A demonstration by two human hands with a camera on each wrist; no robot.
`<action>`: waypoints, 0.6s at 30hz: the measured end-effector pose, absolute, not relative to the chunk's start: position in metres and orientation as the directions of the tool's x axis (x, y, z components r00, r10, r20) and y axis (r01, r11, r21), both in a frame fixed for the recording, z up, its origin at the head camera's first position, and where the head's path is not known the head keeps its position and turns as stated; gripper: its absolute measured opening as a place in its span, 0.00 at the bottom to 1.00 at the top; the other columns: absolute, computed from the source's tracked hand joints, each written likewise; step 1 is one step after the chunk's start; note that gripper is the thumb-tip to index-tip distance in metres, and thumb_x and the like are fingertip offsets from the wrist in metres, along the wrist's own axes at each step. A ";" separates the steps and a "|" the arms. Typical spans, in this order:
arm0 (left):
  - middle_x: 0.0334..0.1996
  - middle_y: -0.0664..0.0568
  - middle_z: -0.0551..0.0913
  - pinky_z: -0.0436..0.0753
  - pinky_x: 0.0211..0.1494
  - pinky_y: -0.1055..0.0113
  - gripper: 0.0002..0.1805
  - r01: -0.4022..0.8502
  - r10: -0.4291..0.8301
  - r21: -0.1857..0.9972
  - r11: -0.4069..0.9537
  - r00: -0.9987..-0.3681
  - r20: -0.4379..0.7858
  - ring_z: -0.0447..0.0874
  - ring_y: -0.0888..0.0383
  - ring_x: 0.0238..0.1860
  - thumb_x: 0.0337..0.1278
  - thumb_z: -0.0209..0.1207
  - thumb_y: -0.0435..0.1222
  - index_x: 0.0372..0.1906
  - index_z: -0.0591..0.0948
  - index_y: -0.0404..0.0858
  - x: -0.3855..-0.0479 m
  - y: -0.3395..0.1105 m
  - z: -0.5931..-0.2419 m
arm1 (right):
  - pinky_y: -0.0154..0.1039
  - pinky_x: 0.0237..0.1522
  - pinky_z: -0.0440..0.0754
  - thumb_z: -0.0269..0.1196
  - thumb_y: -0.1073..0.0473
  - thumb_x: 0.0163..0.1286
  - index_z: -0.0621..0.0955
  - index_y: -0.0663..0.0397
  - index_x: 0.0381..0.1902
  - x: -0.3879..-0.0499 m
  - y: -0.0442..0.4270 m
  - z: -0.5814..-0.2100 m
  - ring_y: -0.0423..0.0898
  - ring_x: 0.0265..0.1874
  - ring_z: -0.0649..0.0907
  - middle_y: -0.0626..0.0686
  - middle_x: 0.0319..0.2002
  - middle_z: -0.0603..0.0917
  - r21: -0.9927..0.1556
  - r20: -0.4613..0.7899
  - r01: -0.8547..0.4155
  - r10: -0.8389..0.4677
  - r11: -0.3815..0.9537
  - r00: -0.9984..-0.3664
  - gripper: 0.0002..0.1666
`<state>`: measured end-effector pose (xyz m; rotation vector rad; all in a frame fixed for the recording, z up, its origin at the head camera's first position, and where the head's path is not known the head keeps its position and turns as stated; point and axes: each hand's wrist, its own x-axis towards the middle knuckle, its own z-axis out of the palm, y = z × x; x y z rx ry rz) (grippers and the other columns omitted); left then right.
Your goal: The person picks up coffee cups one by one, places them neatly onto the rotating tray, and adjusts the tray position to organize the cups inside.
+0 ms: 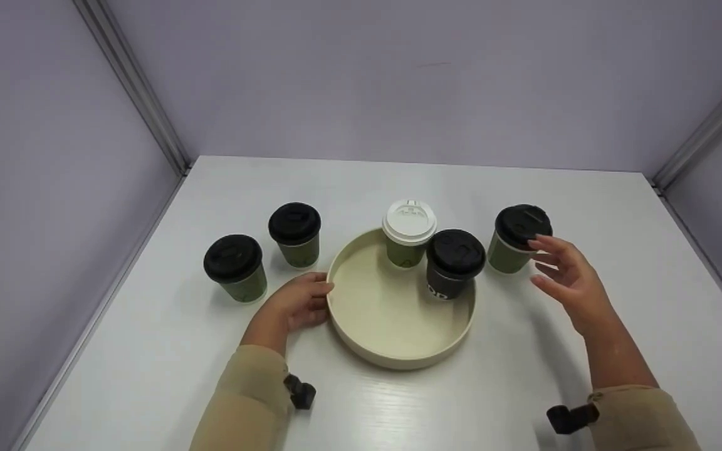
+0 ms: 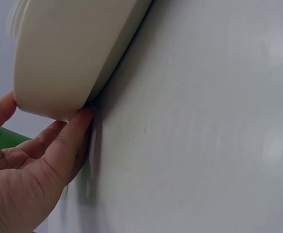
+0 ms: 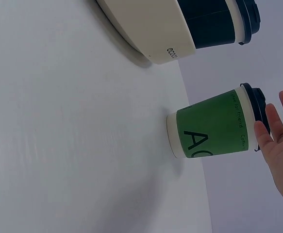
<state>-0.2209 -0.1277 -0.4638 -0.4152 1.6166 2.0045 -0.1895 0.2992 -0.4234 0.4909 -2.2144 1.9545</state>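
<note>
My left hand (image 1: pixel 299 302) holds the left side of a round cream tray (image 1: pixel 373 332), thumb at the rim and fingertips low against its base, as the left wrist view shows. Inside the tray stand a green paper cup with a white lid (image 1: pixel 409 220) and a dark paper cup with a black lid (image 1: pixel 455 260). To the right of the tray, a green paper cup with a black lid (image 1: pixel 517 235) stands upright on the table. My right hand (image 1: pixel 568 279) is beside that cup with fingers spread, its fingertips close to the lid (image 3: pixel 258 109); contact is hard to tell.
Two more green cups with black lids stand left of the tray, one nearer (image 1: pixel 235 266) and one farther back (image 1: pixel 295 233). The white table (image 1: pixel 148 351) meets pale panel walls (image 1: pixel 336 81) at its back and sides.
</note>
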 end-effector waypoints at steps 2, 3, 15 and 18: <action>0.47 0.42 0.77 0.77 0.44 0.62 0.25 -0.575 0.202 0.805 -0.145 -0.814 -0.545 0.78 0.53 0.44 0.59 0.54 0.31 0.62 0.67 0.38 -0.220 -0.128 -0.464 | 0.30 0.55 0.68 0.57 0.77 0.59 0.62 0.67 0.63 -0.190 0.300 -0.423 0.53 0.54 0.70 0.64 0.57 0.67 -0.936 0.321 -0.336 -0.144 0.100 -0.936 0.33; 0.47 0.42 0.77 0.77 0.44 0.62 0.25 -0.574 0.201 0.806 -0.143 -0.815 -0.544 0.78 0.53 0.44 0.59 0.54 0.31 0.62 0.67 0.38 -0.219 -0.128 -0.464 | 0.30 0.55 0.68 0.57 0.77 0.59 0.62 0.67 0.63 -0.190 0.300 -0.423 0.53 0.54 0.70 0.64 0.57 0.67 -0.936 0.322 -0.337 -0.144 0.101 -0.936 0.33; 0.43 0.43 0.78 0.78 0.44 0.61 0.27 -0.583 0.216 0.808 -0.084 -0.803 -0.556 0.79 0.53 0.42 0.57 0.56 0.30 0.63 0.66 0.40 -0.214 -0.131 -0.463 | 0.31 0.55 0.68 0.56 0.77 0.59 0.62 0.68 0.63 -0.190 0.301 -0.423 0.50 0.53 0.71 0.65 0.57 0.66 -0.936 0.327 -0.342 -0.144 0.087 -0.934 0.33; 0.42 0.44 0.78 0.77 0.45 0.61 0.28 -0.592 0.219 0.802 -0.077 -0.795 -0.566 0.79 0.54 0.42 0.56 0.57 0.31 0.63 0.66 0.41 -0.213 -0.131 -0.463 | 0.32 0.55 0.68 0.56 0.78 0.59 0.62 0.68 0.63 -0.190 0.302 -0.424 0.52 0.53 0.71 0.65 0.57 0.67 -0.934 0.336 -0.349 -0.142 0.080 -0.931 0.33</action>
